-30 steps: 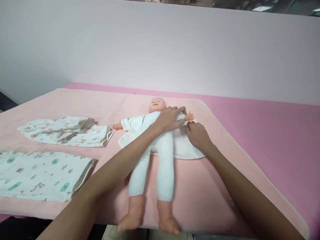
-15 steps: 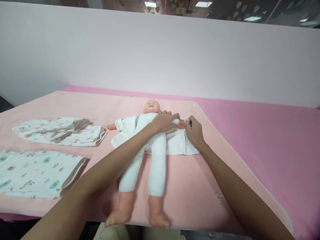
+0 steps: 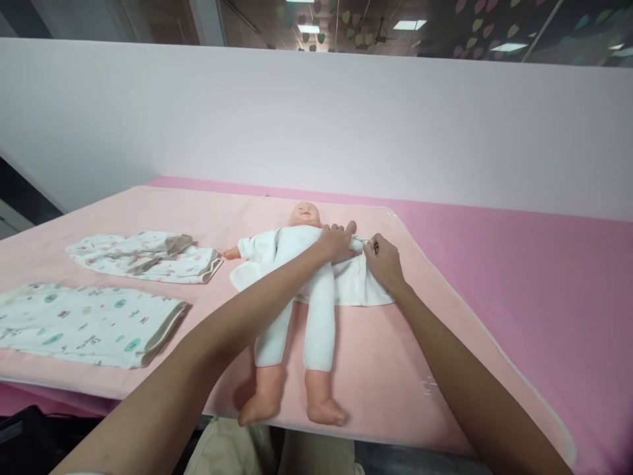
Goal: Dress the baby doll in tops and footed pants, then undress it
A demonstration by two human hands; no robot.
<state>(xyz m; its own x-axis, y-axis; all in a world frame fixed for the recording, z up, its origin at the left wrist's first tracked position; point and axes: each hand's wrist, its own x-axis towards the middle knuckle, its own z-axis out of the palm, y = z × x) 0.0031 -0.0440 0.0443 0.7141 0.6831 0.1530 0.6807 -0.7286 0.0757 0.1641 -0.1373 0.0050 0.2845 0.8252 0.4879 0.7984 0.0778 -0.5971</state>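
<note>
A baby doll (image 3: 319, 330) with a white cloth body lies on its back, its head away from me and its bare feet towards me. A small white shirt (image 3: 353, 284) is spread under it, with one sleeve on the arm at the left. My left hand (image 3: 337, 243) is closed over the doll's other arm, near the shoulder; the arm is mostly hidden. At the end of that arm, my right hand (image 3: 384, 260) pinches the white sleeve edge. The doll's hand on this side is out of sight there.
Two folded printed garments, one farther (image 3: 143, 257) and one nearer (image 3: 93, 323), lie left of the doll. A peach blanket (image 3: 395, 369) covers much of the pink table (image 3: 519, 264). Behind rises a white partition (image 3: 316, 125).
The doll's hand, visible between my hands before, is now covered at the sleeve opening. My left hand's thumb side has lifted slightly. The camera view has tilted up and shifted left.
</note>
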